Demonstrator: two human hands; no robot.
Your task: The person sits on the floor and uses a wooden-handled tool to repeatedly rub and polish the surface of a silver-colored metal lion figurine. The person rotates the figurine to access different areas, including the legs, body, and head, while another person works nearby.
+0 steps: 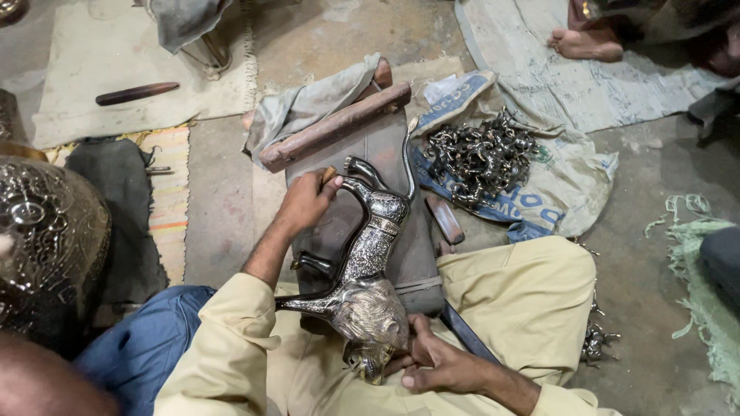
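A silvery metal animal figure [368,258] with engraved body lies on a dark padded work block [401,154] in front of me, head toward my lap. My left hand [307,202] is closed around a small wooden-handled tool [329,175], pressed near the figure's hind legs. My right hand [437,360] grips the figure's head end at my lap. A long wooden bar [335,127] lies across the block's far end.
A pile of small shiny metal parts [482,158] rests on a printed sack [570,185] to the right. A large engraved metal vessel [46,246] stands at left. Another person's bare foot [586,42] is at upper right. A dark wooden stick [137,93] lies on a mat.
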